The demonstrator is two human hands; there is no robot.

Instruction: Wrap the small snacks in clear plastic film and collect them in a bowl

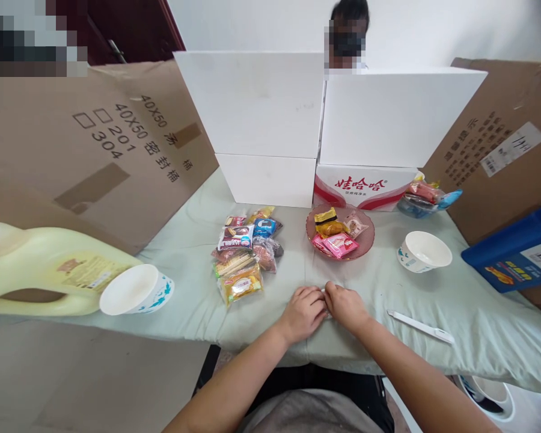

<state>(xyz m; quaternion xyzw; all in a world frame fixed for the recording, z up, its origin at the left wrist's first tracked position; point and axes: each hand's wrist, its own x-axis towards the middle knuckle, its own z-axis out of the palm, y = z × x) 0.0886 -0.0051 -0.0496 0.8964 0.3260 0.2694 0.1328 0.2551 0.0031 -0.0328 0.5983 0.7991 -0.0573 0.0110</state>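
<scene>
Fingers of the left hand [303,314] and right hand [346,307] are curled close together on a small clear wrapper [328,314], mostly hidden, near the surface's [293,252] front edge; a loose pinch could let it slip over that edge. The pink dish [368,242] holds snack packets [340,245]; behind it to the right, a dark bowl [412,207] carries more, while two paper bowls [408,260] show white insides.

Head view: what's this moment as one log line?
left hand, right hand: together over pale green tablecloth; between them: mostly hidden; round pink translucent dish: colourful wrapped snacks; slim white tool: right of hands
</scene>
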